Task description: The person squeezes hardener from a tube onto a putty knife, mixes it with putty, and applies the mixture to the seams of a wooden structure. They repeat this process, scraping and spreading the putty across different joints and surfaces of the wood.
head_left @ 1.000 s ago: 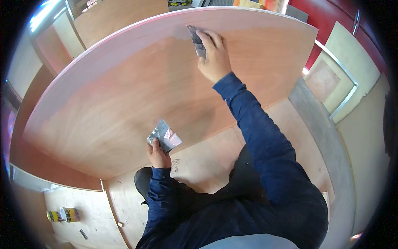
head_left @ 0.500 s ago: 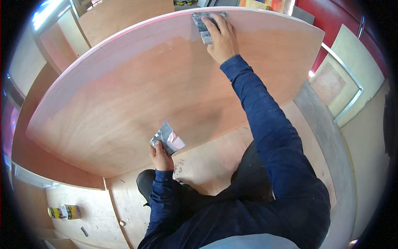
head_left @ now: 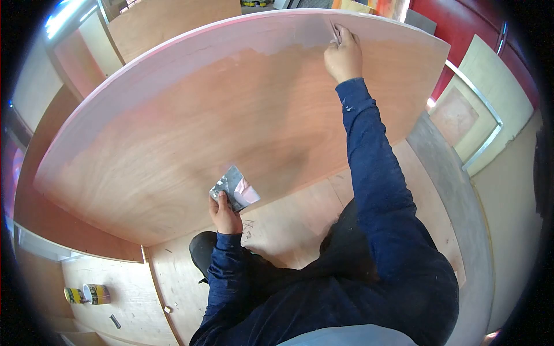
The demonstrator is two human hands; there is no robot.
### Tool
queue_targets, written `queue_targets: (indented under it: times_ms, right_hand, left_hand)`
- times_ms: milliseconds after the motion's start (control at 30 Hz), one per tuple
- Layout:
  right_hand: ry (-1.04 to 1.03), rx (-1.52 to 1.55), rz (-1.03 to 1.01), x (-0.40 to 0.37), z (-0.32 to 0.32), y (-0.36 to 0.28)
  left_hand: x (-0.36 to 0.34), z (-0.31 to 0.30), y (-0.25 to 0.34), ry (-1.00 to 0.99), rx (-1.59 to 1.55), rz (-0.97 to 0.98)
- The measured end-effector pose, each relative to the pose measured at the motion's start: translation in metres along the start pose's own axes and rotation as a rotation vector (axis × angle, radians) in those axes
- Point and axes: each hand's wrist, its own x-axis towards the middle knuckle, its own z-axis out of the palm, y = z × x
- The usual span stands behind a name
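My right hand is closed on a scraper, held near the top rim of a large curved plywood panel. The blade is turned almost edge-on, so little of it shows. A smooth pale pink coat runs along the panel's upper band, with bare wood below. Low in front of the panel, my left hand grips a second flat metal scraper, its thumb on the face. A lump of pink putty sits on that blade's right side.
Two cans stand on the wooden floor at lower left, near a small dark strip. My knees are close to the panel's bottom edge. A pale board leans at right, by a red surface.
My right hand has moved right along the panel's top band and turned its scraper from flat-facing to nearly edge-on. The left hand and its scraper have barely moved.
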Motion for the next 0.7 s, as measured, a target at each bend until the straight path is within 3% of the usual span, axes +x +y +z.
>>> queue_targets:
  times_ms: [133, 233, 333, 400, 467, 533, 600, 667, 700]
  right_hand:
    - [-0.033, 0.068, 0.013, -0.003, 0.021, -0.021]
    - [-0.126, 0.052, 0.171, -0.032, 0.042, -0.085]
    - [-0.112, -0.055, 0.037, -0.059, 0.046, -0.112]
    - [-0.407, 0.169, -0.174, -0.07, 0.031, -0.113]
    - [-0.546, 0.454, -0.233, -0.098, 0.014, -0.098]
    - [-0.691, 0.595, -0.114, -0.142, 0.003, -0.083]
    - [-0.784, 0.991, 0.176, -0.194, -0.008, -0.07]
    - [-0.774, 0.677, -0.086, -0.214, -0.037, -0.08]
    - [-0.792, 0.704, -0.092, -0.228, -0.043, -0.077]
  left_hand:
    - [-0.001, 0.004, 0.005, 0.009, -0.025, 0.048]
    - [-0.003, 0.009, 0.006, 0.033, -0.018, 0.017]
    - [0.0, 0.004, -0.003, 0.022, -0.005, -0.009]
    - [-0.001, 0.003, 0.001, 0.004, -0.009, -0.09]
    - [-0.004, 0.008, 0.009, 0.005, -0.022, -0.148]
    - [-0.004, 0.012, 0.013, 0.105, -0.165, -0.246]
    - [0.0, 0.0, 0.003, 0.092, -0.2, -0.265]
    - [-0.002, 0.005, -0.002, 0.147, -0.173, -0.278]
    - [0.001, -0.002, -0.011, 0.138, -0.193, -0.316]
